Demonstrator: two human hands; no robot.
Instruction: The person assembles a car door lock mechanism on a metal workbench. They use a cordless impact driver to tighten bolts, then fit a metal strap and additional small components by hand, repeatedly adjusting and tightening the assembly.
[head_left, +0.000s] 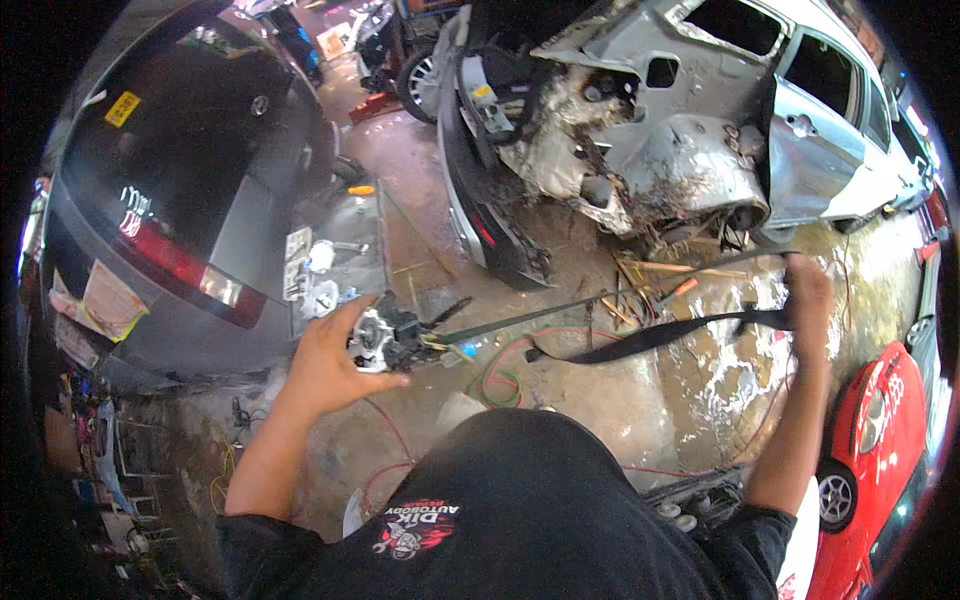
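My left hand [325, 362] grips a seat belt retractor [384, 337], a compact piece of black plastic and silvery metal, with thumb and fingers on either side of it. From it a black belt strap [570, 307] runs taut across to the right. Far out on that side, my right hand [811, 300] is closed on the strap. A loose, twisted length of the belt [640, 343] hangs back from this hand toward the middle, below the taut part.
A dark car [190, 200] stands at left, a stripped silver car body [690, 160] ahead. A detached bumper [480, 190] lies between them. Loose parts rest on a grey panel [350, 235]. Hoses [505, 375] and tools [625, 305] lie on the wet floor. A red car [880, 430] is at right.
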